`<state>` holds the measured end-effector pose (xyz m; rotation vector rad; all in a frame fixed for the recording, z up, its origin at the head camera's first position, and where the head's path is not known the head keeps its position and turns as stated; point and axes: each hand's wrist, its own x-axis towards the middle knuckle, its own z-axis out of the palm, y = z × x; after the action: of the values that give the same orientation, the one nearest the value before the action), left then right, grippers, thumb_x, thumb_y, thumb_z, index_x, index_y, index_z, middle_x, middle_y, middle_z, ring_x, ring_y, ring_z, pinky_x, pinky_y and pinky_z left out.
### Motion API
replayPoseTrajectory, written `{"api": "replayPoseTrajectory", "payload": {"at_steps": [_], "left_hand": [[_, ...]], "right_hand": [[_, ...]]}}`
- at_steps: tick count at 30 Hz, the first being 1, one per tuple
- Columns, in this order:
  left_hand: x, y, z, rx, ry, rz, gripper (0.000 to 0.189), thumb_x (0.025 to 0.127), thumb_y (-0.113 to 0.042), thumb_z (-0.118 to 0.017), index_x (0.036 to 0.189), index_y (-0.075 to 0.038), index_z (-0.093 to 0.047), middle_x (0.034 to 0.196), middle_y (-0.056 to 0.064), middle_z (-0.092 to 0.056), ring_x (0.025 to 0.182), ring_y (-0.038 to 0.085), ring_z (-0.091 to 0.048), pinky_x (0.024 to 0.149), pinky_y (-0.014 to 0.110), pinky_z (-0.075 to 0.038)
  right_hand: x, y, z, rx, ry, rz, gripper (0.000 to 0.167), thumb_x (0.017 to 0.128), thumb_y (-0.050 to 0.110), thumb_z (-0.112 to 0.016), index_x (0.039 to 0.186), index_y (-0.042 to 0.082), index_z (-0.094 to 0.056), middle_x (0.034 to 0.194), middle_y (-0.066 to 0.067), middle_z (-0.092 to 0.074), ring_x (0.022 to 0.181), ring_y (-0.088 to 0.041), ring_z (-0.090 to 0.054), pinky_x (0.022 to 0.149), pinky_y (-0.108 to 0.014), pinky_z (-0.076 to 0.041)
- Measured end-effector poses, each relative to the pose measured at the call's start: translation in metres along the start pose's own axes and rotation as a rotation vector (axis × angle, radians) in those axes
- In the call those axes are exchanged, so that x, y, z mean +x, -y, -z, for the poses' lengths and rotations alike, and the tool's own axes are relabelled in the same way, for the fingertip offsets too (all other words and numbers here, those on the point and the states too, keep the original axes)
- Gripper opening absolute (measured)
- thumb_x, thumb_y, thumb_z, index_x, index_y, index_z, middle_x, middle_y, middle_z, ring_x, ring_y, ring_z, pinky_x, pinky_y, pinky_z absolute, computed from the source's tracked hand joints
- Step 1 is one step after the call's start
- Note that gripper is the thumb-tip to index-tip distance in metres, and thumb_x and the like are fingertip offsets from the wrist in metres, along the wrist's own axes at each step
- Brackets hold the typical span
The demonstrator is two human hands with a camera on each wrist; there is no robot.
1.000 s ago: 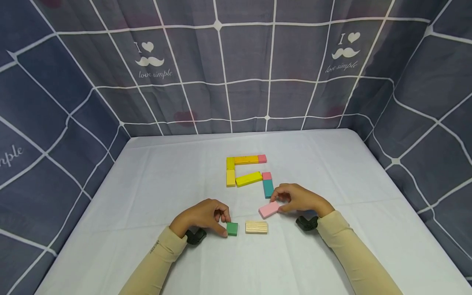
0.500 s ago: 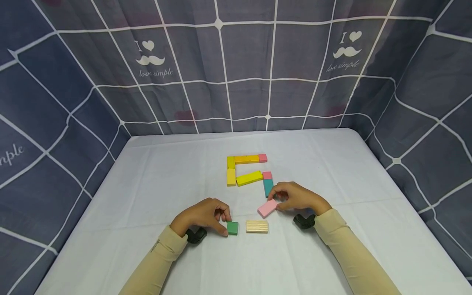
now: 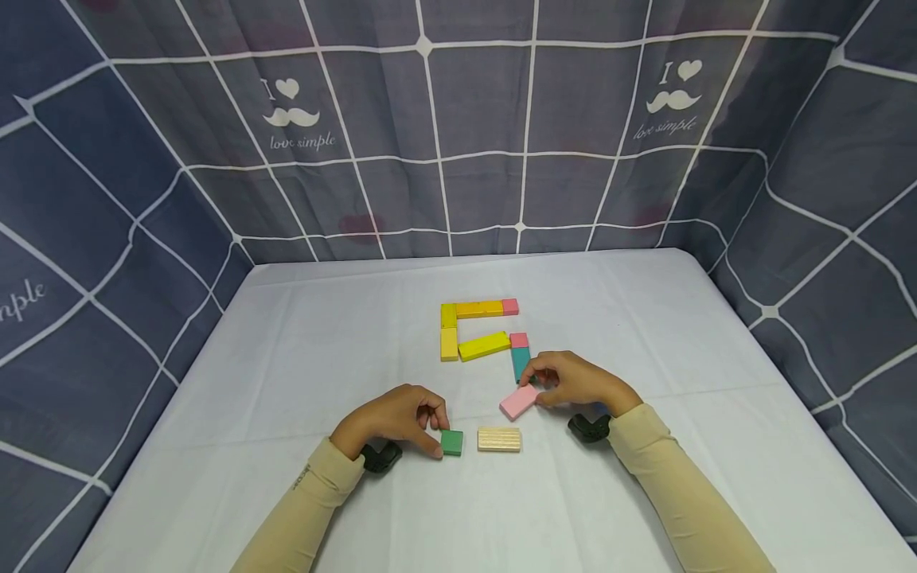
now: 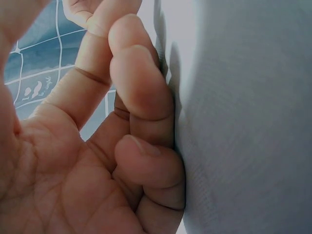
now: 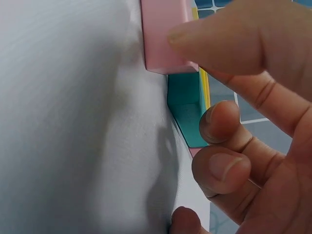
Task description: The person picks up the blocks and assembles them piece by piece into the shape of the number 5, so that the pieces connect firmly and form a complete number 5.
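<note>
My right hand (image 3: 582, 383) pinches a pink rectangular block (image 3: 517, 403) between thumb and fingers, low over the white cloth. In the right wrist view the thumb presses on the pink block's side, and a teal block (image 5: 187, 119) shows just beyond it. My left hand (image 3: 392, 415) holds a small green block (image 3: 452, 442) at its left side, thumb on the near edge and a finger on the far edge. Fingers in the left wrist view curl against the cloth; the green block is hidden there. A ridged wood-coloured block (image 3: 499, 439) lies between the hands.
Beyond the hands, yellow blocks (image 3: 448, 344), an orange-yellow block (image 3: 479, 309), small pink blocks (image 3: 510, 307) and the teal one form an angular figure resembling a 5 or S. White cloth (image 3: 344, 334) covers the table; dark checked curtains (image 3: 473, 127) enclose three sides.
My right hand has slid the pink block slightly left and away from me, turning it a little, toward the teal block's near end. My left hand and the green block stay put.
</note>
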<state>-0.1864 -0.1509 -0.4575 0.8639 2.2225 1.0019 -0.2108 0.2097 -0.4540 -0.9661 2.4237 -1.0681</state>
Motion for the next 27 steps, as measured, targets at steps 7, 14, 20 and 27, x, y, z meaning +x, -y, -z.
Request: {"api": "replayPoseTrajectory", "payload": {"at_steps": [7, 14, 20, 27], "left_hand": [[-0.0005, -0.0026, 0.0006, -0.003, 0.002, 0.004, 0.025, 0.076, -0.014, -0.099, 0.089, -0.016, -0.077, 0.086, -0.009, -0.069, 0.070, 0.006, -0.052, 0.066, 0.021, -0.043], [-0.0003, -0.0026, 0.0006, -0.001, 0.004, -0.001, 0.025, 0.076, -0.014, -0.099, 0.089, -0.015, -0.077, 0.085, -0.009, -0.069, 0.070, 0.005, -0.052, 0.066, 0.021, -0.043], [-0.0001, -0.0015, 0.0004, 0.005, 0.003, 0.002, 0.025, 0.076, -0.014, -0.099, 0.089, -0.016, -0.077, 0.085, -0.010, -0.069, 0.070, 0.005, -0.052, 0.066, 0.021, -0.043], [0.0001, -0.0018, 0.0006, 0.000, 0.005, 0.008, 0.025, 0.076, -0.014, -0.099, 0.089, -0.016, -0.077, 0.085, -0.009, -0.068, 0.071, 0.006, -0.052, 0.067, 0.021, -0.043]], "right_hand": [[-0.0002, 0.0005, 0.0000, -0.005, -0.012, 0.008, 0.022, 0.088, -0.002, -0.083, 0.108, 0.005, -0.076, 0.088, -0.001, -0.058, 0.079, -0.014, -0.050, 0.070, -0.026, -0.042], [0.0003, -0.0001, 0.0005, -0.005, -0.014, 0.004, 0.023, 0.088, -0.001, -0.084, 0.108, 0.005, -0.076, 0.088, 0.000, -0.057, 0.080, -0.015, -0.051, 0.071, -0.025, -0.042], [0.0007, -0.0008, 0.0004, -0.002, -0.016, -0.002, 0.023, 0.088, -0.001, -0.084, 0.108, 0.005, -0.076, 0.088, 0.000, -0.057, 0.080, -0.015, -0.051, 0.071, -0.026, -0.043], [0.0011, -0.0030, -0.0001, 0.003, -0.020, -0.004, 0.023, 0.088, -0.001, -0.084, 0.109, 0.005, -0.076, 0.089, 0.000, -0.057, 0.081, -0.014, -0.051, 0.071, -0.026, -0.043]]}}
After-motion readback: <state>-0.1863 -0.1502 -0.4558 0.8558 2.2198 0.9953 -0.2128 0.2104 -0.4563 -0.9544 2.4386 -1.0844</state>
